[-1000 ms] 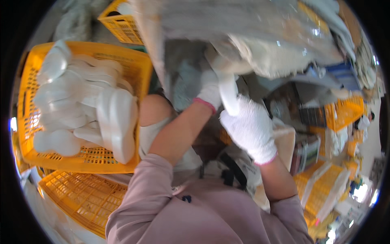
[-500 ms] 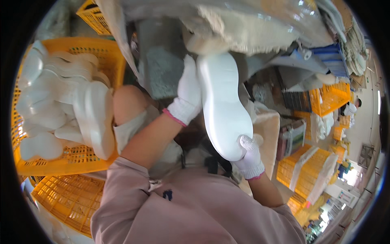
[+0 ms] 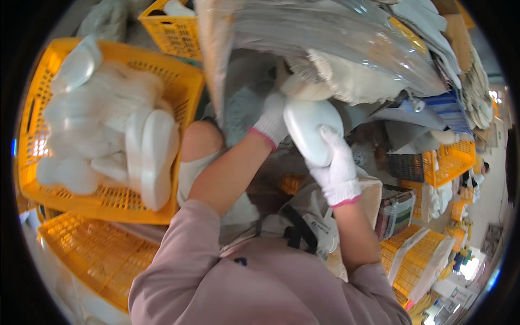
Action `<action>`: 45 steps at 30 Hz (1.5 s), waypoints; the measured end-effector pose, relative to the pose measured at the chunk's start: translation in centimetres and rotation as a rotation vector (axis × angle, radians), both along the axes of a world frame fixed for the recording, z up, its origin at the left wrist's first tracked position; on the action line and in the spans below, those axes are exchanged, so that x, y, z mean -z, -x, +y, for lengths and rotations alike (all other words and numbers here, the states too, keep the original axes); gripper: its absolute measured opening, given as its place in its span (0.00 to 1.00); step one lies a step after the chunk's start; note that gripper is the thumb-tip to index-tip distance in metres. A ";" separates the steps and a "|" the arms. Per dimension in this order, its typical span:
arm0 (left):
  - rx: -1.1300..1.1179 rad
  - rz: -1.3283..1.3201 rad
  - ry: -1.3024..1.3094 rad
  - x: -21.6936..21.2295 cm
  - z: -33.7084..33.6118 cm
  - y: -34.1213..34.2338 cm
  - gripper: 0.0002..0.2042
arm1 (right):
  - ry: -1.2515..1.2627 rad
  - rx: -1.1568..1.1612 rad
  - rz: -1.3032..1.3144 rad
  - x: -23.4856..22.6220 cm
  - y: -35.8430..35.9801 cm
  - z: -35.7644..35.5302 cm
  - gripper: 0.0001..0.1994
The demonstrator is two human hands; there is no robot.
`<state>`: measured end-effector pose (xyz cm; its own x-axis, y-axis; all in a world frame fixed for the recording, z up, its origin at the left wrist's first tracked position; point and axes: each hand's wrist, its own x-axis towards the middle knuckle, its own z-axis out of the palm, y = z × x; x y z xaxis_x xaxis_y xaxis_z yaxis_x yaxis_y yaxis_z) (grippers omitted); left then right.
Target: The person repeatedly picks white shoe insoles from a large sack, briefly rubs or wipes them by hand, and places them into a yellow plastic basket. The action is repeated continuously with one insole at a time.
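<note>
Gripping white shoe sole point(image 3: 310, 129) between left hand point(image 3: 272, 120), right hand point(image 3: 337, 168).

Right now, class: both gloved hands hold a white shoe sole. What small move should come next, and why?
Probably carry the white sole left toward the yellow crate, where similar white soles lie piled; both the left hand and right hand already have it.

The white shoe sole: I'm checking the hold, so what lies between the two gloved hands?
In the head view, only the white shoe sole lies between them: the left hand is at its left edge, and the right hand is on its lower right side.
</note>
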<state>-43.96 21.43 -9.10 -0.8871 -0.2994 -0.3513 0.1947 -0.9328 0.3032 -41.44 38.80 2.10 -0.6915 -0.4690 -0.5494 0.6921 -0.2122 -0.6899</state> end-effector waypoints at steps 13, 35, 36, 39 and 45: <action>0.085 0.233 -0.229 2.6 0.7 -0.6 0.25 | 0.138 0.020 0.081 4.3 0.6 1.3 0.25; -0.073 -1.550 1.828 -3.6 -9.2 -31.4 0.44 | -1.319 -0.673 1.010 4.7 -3.4 23.8 0.21; -0.077 -1.549 1.707 -3.0 -9.8 -31.2 0.45 | -1.185 -0.485 1.288 4.7 -3.5 20.4 0.18; -0.479 -1.612 1.964 -3.1 -12.6 -30.2 0.40 | -0.643 -0.543 1.176 3.4 -4.6 8.8 0.18; -0.153 -1.246 1.521 -7.8 -15.9 -31.8 0.28 | -0.068 -0.863 1.043 0.6 -11.4 -10.2 0.37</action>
